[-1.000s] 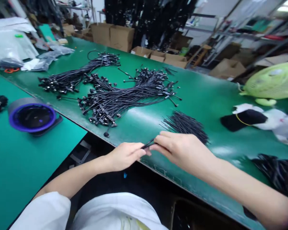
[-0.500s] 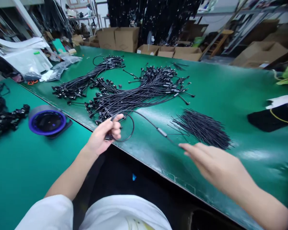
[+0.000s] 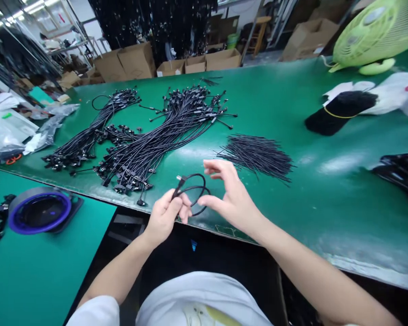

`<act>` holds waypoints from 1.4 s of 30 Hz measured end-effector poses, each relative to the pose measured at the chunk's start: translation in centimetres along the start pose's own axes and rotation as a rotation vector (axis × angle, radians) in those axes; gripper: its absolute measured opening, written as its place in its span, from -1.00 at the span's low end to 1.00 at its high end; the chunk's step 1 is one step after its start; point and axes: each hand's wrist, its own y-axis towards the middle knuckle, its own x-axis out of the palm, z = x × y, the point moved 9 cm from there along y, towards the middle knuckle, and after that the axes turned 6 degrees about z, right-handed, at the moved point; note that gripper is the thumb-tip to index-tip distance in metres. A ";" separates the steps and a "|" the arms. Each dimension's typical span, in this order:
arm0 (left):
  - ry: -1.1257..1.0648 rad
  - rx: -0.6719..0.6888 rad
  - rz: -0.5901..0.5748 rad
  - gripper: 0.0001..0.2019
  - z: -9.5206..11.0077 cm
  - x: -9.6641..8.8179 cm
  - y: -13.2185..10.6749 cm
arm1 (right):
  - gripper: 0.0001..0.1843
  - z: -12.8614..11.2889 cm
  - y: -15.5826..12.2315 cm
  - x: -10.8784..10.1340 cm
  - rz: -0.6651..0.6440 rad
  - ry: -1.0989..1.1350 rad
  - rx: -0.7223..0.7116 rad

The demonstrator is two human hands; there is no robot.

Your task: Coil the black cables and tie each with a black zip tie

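Observation:
My left hand (image 3: 163, 216) grips a small coil of black cable (image 3: 194, 174) near the table's front edge, with a connector end (image 3: 180, 181) sticking up from it. My right hand (image 3: 231, 195) is open with its fingers spread, and its thumb is close beside the coil. I cannot tell if they touch. Beyond the hands lie large bundles of black cable harnesses (image 3: 163, 136) on the green mat (image 3: 326, 181). A loose pile of thin black wires (image 3: 258, 156) lies to their right.
On the mat at right lie a black bundle with a yellow band (image 3: 340, 111) and a green fan (image 3: 370, 36). A blue-rimmed round holder (image 3: 40, 212) sits on a lower green table at left. Plastic bags (image 3: 7, 131) and cardboard boxes (image 3: 136, 61) lie beyond.
The cable, trailing long half a second ago, is now gathered into a small coil in my left hand. My right hand has moved in beside it, and the view has swung.

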 end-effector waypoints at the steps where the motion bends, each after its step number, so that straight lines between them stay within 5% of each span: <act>1: -0.084 -0.021 0.012 -0.68 -0.4 0.3 0.2 | -0.58 1.3 -0.2 0.2 0.031 0.042 0.101; 4: -0.184 -0.104 -0.048 -0.57 -2.1 2.5 0.3 | -0.74 4.6 -1.7 1.9 0.031 0.262 0.440; 7: -0.223 -0.142 -0.068 -0.52 -3.6 3.5 0.0 | -0.80 5.4 -2.7 2.9 0.058 0.509 0.607; 11: -0.206 -0.162 0.040 -0.58 -4.6 1.8 -0.1 | -0.83 4.5 -3.1 4.1 -0.039 0.601 0.599; 19: 0.061 -0.184 -0.080 -0.65 -5.3 1.7 -0.3 | -0.74 3.6 -3.9 3.7 0.008 0.314 0.425; 22: 0.148 -0.271 -0.213 -0.66 -6.1 2.7 -1.0 | -0.64 2.7 -4.7 4.8 -0.100 0.343 0.405; 27: 0.331 -0.218 -0.458 -0.73 -6.0 4.8 -2.6 | -0.66 2.0 -5.1 4.5 -0.015 0.302 0.367; 29: 0.305 -0.208 -0.467 -0.62 -5.9 5.0 -2.7 | -0.67 2.6 -5.3 4.8 -0.016 0.394 0.462; 34: 0.174 -0.343 -0.616 -0.76 -7.4 5.5 -3.8 | -0.64 3.1 -6.8 6.8 -0.163 0.848 0.805; 38: 0.075 -0.441 -0.601 -0.55 -7.9 6.1 -4.6 | -0.64 3.7 -6.5 6.2 -0.017 1.023 0.852; 42: -0.232 -0.576 -0.457 -0.45 -7.6 7.0 -5.0 | -0.52 4.6 -5.5 5.5 0.021 0.980 0.789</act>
